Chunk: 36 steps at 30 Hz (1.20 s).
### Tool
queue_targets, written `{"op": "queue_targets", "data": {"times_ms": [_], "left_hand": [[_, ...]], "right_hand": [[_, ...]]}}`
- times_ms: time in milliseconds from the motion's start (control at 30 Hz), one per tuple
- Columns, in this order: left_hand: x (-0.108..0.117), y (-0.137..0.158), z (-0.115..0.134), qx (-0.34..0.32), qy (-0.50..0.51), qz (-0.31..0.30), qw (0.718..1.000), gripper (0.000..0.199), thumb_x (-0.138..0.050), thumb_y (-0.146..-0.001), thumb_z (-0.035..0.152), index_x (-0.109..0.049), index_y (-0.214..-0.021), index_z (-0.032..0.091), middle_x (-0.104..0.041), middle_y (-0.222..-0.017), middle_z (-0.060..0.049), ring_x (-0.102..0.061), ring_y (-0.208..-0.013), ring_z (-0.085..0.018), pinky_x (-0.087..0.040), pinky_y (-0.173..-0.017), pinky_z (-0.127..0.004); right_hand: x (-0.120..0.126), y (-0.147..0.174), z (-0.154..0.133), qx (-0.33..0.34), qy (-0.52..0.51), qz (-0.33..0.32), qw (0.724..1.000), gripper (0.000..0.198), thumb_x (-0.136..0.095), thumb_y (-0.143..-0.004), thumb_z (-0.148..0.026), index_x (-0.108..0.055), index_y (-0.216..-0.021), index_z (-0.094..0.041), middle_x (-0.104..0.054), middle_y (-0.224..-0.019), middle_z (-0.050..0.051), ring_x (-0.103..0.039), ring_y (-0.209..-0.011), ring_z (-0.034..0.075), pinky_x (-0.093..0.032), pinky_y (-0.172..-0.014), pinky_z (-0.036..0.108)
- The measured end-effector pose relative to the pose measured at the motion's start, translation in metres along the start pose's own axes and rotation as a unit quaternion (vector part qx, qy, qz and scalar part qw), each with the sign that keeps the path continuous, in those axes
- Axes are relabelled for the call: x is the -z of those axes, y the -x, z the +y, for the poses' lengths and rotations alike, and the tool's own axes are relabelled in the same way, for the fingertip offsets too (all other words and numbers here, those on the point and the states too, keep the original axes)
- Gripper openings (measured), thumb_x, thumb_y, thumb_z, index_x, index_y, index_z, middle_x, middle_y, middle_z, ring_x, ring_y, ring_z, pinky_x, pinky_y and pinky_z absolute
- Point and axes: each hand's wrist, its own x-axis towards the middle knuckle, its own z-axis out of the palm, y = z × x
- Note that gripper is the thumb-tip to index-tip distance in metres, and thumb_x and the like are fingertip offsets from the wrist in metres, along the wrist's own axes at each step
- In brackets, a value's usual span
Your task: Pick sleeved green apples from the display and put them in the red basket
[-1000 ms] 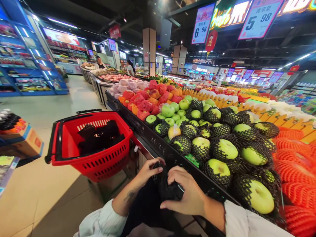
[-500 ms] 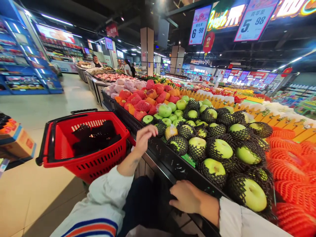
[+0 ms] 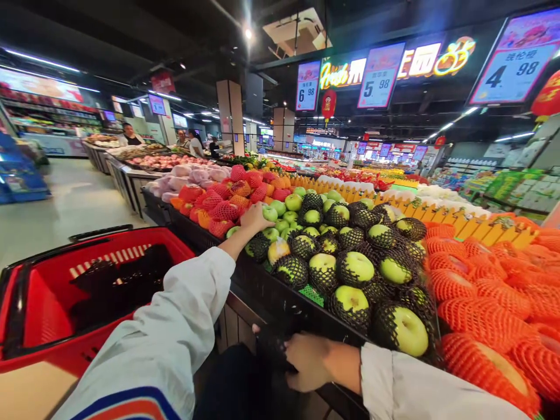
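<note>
Green apples, some bare and some in black foam nets, fill a black display bin. My left hand (image 3: 255,217) is stretched over the bin's near edge, its fingers curled around a bare green apple (image 3: 269,213). Low in front of the bin's side, my right hand (image 3: 310,360) is closed, with its fingers bent. A dark, blurred thing (image 3: 275,345) lies against those fingers; its kind cannot be made out. A netted green apple (image 3: 410,332) rests in the bin above my right wrist.
A red shopping basket (image 3: 41,315) with dark contents stands at my left. Pink and orange netted fruit (image 3: 221,211) lies beyond the apples, and red-netted fruit (image 3: 490,321) lies at the right. A yellow picket divider (image 3: 472,227) runs behind. People (image 3: 195,143) stand farther back.
My left hand has moved forward from above the bin's edge onto a green apple. The view has turned right. A dark thing now shows by my right hand, whose fingers are curled.
</note>
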Motion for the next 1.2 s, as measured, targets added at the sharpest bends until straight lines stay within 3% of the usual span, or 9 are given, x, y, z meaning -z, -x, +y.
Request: {"op": "queue_targets", "data": {"times_ms": [100, 233, 333, 433, 500, 733, 900, 1067, 1200], "left_hand": [[0.003, 0.005, -0.001, -0.002, 0.026, 0.035, 0.999, 0.083, -0.085, -0.064, 0.048, -0.048, -0.132, 0.015, -0.062, -0.127, -0.020, -0.064, -0.114, -0.038, -0.051, -0.092, -0.043], [0.014, 0.018, -0.009, -0.026, 0.147, 0.146, 0.978, 0.084, -0.086, -0.063, 0.043, -0.044, -0.131, 0.016, -0.060, -0.129, -0.017, -0.061, -0.118, -0.034, -0.049, -0.100, -0.044], [0.023, 0.043, -0.016, -0.071, 0.273, 0.243, 0.928, 0.083, -0.086, -0.060, 0.043, -0.044, -0.127, 0.018, -0.057, -0.131, -0.015, -0.060, -0.118, -0.030, -0.049, -0.103, -0.043], [0.029, 0.090, -0.021, -0.107, 0.409, 0.272, 0.865, 0.082, -0.086, -0.060, 0.045, -0.044, -0.126, 0.021, -0.052, -0.134, -0.013, -0.057, -0.122, -0.028, -0.049, -0.104, -0.041], [0.028, 0.133, -0.022, -0.114, 0.478, 0.245, 0.836, 0.080, -0.087, -0.059, 0.046, -0.046, -0.124, 0.024, -0.053, -0.133, -0.011, -0.055, -0.125, -0.028, -0.048, -0.106, -0.041], [-0.001, 0.261, -0.025, -0.039, 0.583, 0.037, 0.811, 0.091, -0.090, -0.050, 0.052, -0.056, -0.131, 0.029, -0.058, -0.136, -0.010, -0.060, -0.121, -0.036, -0.054, -0.099, -0.043], [-0.023, 0.282, -0.026, -0.022, 0.602, -0.071, 0.795, 0.092, -0.092, -0.052, 0.051, -0.057, -0.135, 0.030, -0.055, -0.143, -0.011, -0.054, -0.130, -0.040, -0.049, -0.107, -0.048], [-0.022, 0.294, -0.011, 0.028, 0.656, -0.066, 0.751, 0.098, -0.076, -0.056, 0.078, -0.051, -0.141, 0.036, -0.051, -0.147, -0.008, -0.046, -0.136, -0.041, -0.040, -0.115, -0.052], [-0.014, 0.301, 0.007, 0.012, 0.678, -0.067, 0.732, 0.092, -0.070, -0.059, 0.082, -0.053, -0.137, 0.037, -0.054, -0.145, -0.008, -0.048, -0.135, -0.041, -0.041, -0.114, -0.054]], "right_hand": [[0.007, -0.004, -0.005, 0.008, 0.050, 0.032, 0.998, 0.032, -0.065, -0.078, -0.026, -0.074, -0.104, -0.011, -0.073, -0.109, 0.016, -0.070, -0.098, 0.031, -0.057, -0.084, 0.035], [0.010, -0.006, -0.003, 0.042, 0.057, 0.160, 0.985, 0.047, -0.049, -0.087, -0.013, -0.065, -0.131, -0.015, -0.065, -0.132, 0.012, -0.065, -0.115, 0.023, -0.052, -0.099, 0.033], [0.009, -0.006, 0.002, 0.009, 0.055, 0.245, 0.968, 0.060, -0.045, -0.083, -0.008, -0.056, -0.142, -0.017, -0.062, -0.138, 0.010, -0.063, -0.119, 0.021, -0.050, -0.104, 0.032], [0.010, -0.006, 0.003, -0.036, 0.013, 0.329, 0.943, 0.065, -0.049, -0.079, -0.011, -0.055, -0.143, -0.019, -0.060, -0.140, 0.010, -0.063, -0.121, 0.022, -0.050, -0.106, 0.035], [0.012, -0.005, 0.000, -0.038, -0.035, 0.366, 0.929, 0.064, -0.055, -0.079, -0.018, -0.055, -0.144, -0.019, -0.061, -0.139, 0.010, -0.062, -0.122, 0.023, -0.050, -0.105, 0.036], [0.007, -0.004, -0.004, 0.006, -0.081, 0.440, 0.894, 0.082, -0.069, -0.080, -0.049, -0.043, -0.150, -0.015, -0.054, -0.144, 0.018, -0.057, -0.128, 0.030, -0.052, -0.104, 0.043], [0.004, -0.007, -0.008, 0.006, -0.005, 0.389, 0.921, 0.074, -0.068, -0.081, -0.049, -0.046, -0.146, -0.021, -0.058, -0.141, 0.013, -0.054, -0.132, 0.030, -0.051, -0.106, 0.041], [0.003, -0.010, -0.005, -0.022, -0.021, 0.373, 0.927, 0.066, -0.067, -0.081, -0.046, -0.053, -0.140, -0.019, -0.062, -0.137, 0.012, -0.058, -0.127, 0.027, -0.048, -0.110, 0.037], [0.001, -0.008, -0.002, -0.028, -0.076, 0.376, 0.923, 0.063, -0.068, -0.075, -0.052, -0.061, -0.128, -0.019, -0.064, -0.133, 0.012, -0.059, -0.127, 0.026, -0.045, -0.111, 0.033]]}}
